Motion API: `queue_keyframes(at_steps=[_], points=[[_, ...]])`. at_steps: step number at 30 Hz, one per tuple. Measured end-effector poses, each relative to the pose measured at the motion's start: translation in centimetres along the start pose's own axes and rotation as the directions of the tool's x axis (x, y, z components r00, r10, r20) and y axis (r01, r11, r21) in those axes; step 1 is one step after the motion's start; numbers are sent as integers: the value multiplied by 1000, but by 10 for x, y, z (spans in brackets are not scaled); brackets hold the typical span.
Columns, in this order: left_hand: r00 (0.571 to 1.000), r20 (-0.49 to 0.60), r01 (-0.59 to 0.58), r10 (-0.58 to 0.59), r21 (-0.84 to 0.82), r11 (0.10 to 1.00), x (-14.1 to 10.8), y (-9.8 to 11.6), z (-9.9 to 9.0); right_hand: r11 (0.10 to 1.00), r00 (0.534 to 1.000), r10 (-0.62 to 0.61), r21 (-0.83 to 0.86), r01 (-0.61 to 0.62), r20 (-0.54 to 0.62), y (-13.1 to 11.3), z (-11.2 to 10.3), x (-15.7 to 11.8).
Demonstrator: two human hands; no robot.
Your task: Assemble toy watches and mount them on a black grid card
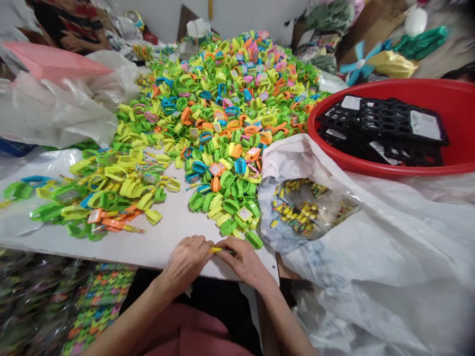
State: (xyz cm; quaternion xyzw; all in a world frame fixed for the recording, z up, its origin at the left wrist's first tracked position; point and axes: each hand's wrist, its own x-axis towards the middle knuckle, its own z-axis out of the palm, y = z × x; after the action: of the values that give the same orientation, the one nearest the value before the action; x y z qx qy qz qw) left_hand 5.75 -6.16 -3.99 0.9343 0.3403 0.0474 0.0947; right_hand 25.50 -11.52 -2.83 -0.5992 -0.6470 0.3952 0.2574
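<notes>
At the table's front edge, my left hand (pixel 188 258) and my right hand (pixel 243 259) are closed, fingertips nearly together. Between them is a small yellow wrapped stick (pixel 214 250), its ends hidden by my fingers. A dark bit shows by the right fingers; I cannot make out what it is. Just beyond my hands lies a large heap of plastic toy watches (pixel 230 143) in green, yellow, orange, blue and pink. To the left is a smaller pile of toy watches (pixel 111 188), some with yellow printed sticks attached.
On the right, an open white bag (pixel 297 153) holds many yellow printed sticks (pixel 302 215). Behind it stands a red basin (pixel 401 170) with black plastic trays (pixel 393 121). A pink lid (pixel 59 62) rests on plastic bags at left. Another person's hand (pixel 72 42) shows at back left.
</notes>
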Motion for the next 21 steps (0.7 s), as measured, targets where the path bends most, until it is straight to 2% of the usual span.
queue_keyframes(at_steps=[2, 3, 4, 6, 7, 9, 11, 13, 15, 18, 21], points=[[986, 1, 168, -168, 56, 984, 9, -29, -37, 998, 990, 40, -40, -46, -136, 9, -19, 0], [953, -44, 304, -301, 106, 947, 14, -46, -59, 992, 971, 65, -88, -87, -232, 16, -34, 0], [901, -128, 432, -415, 161, 887, 20, -62, -79, 978, 941, 88, -149, -143, -328, 26, -50, -1], [820, -273, 564, -503, 239, 791, 36, -85, -110, 920, 878, 127, -276, -278, -462, 50, -80, -2], [818, -286, 566, -499, 242, 788, 47, -92, -116, 877, 860, 153, -335, -345, -487, 62, -92, -1], [864, -191, 495, -465, 160, 854, 75, -95, -110, 787, 858, 214, -437, -435, -467, 81, -102, 1], [905, -44, 423, -423, 1, 906, 106, -91, -83, 716, 859, 268, -507, -480, -435, 91, -99, 5], [907, 40, 421, -419, -105, 901, 133, -87, -53, 669, 853, 298, -544, -507, -429, 94, -90, 8], [904, 54, 427, -424, -156, 891, 150, -89, -31, 646, 842, 317, -551, -528, -436, 92, -84, 10], [914, 19, 400, -405, -211, 892, 150, -96, -25, 641, 835, 332, -545, -540, -438, 88, -85, 13], [923, -50, 356, -381, -257, 898, 124, -98, -35, 618, 808, 336, -534, -577, -484, 87, -87, 20]])
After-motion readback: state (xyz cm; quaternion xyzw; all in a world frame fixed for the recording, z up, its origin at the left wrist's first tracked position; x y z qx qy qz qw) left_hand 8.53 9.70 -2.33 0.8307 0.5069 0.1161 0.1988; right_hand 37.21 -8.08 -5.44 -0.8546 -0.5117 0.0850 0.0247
